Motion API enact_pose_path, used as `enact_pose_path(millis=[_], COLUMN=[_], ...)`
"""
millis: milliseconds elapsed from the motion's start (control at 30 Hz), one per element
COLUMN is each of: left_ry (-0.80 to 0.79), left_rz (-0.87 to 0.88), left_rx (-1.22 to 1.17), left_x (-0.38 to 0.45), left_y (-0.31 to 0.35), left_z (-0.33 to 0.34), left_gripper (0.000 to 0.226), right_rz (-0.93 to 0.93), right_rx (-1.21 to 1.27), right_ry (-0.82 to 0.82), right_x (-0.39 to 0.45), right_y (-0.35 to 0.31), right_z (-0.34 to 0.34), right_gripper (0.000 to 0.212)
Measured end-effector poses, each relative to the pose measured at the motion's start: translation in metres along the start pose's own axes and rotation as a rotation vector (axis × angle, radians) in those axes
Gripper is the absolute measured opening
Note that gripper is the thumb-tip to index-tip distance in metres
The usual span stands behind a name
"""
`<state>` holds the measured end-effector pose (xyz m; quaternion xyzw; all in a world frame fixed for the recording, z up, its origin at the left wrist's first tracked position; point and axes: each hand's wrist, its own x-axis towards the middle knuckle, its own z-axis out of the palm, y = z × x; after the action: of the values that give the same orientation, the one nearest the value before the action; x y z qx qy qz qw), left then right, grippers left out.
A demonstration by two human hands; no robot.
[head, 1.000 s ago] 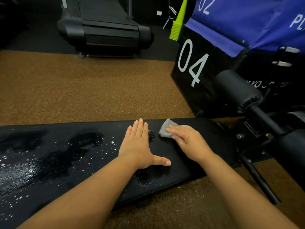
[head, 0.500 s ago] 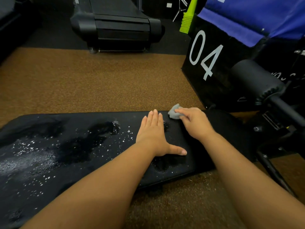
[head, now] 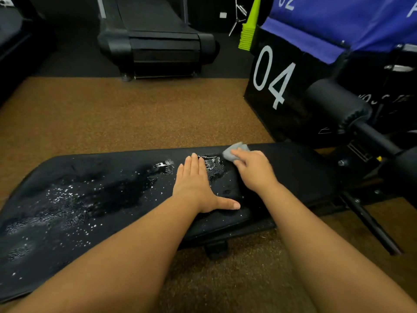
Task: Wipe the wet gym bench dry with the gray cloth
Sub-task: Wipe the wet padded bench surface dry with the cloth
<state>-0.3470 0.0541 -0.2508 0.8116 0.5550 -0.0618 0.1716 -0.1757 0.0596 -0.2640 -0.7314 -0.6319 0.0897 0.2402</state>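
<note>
The black padded gym bench runs across the lower half of the head view. Water droplets and puddles cover its left and middle part, and a wet patch glistens between my hands. My right hand presses the small gray cloth onto the pad near its far edge, with only the cloth's far end showing past my fingers. My left hand lies flat on the pad, palm down, thumb spread, holding nothing.
Brown rubber floor lies beyond the bench. A black box marked "04" under a blue cover stands at the right. A black roller pad and bench frame sit far right, and a treadmill stands behind.
My right hand has carried the cloth from mid-pad out to the bench's far edge. The left hand stays flat in place. The view has shifted, showing more of the wet left side.
</note>
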Motion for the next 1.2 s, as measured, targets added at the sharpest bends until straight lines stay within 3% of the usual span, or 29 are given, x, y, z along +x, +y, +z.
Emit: enact_pose_path(millis=[133,333,567,767,867,1033,1200], left_ry=[0.036,0.076,0.063,0.066,0.057,0.045,0.044], left_rz=[0.024,0.028,0.037,0.023,0.020,0.018,0.017], left_rx=[-0.015,-0.039,-0.063,-0.070,-0.069,-0.069,-0.061], left_x=[-0.001,-0.001,0.002,0.002,0.002,0.001,-0.002], left_y=[-0.004,-0.004,-0.005,-0.005,-0.003,-0.005,-0.003], left_z=[0.003,0.005,0.005,0.007,0.006,0.005,0.004], left_gripper=[0.151,0.151,0.153,0.153,0.153,0.151,0.151], right_rz=[-0.095,0.239,-0.090,0.076,-0.027,-0.104,0.005], right_rx=[-0.003,-0.036,0.005,-0.078,-0.034,-0.006,-0.011], right_ry=[-0.075,0.105,-0.050,0.024,-0.027,-0.131,0.024], right_x=[-0.018,0.013,0.001,0.024,0.012,-0.006,0.014], right_y=[0.001,-0.007,-0.031,-0.025,-0.046,-0.004,-0.018], right_z=[-0.009,0.011,0.017,0.012,0.017,-0.005,0.015], right_gripper=[0.036,0.034,0.035,0.034,0.033,0.033,0.032])
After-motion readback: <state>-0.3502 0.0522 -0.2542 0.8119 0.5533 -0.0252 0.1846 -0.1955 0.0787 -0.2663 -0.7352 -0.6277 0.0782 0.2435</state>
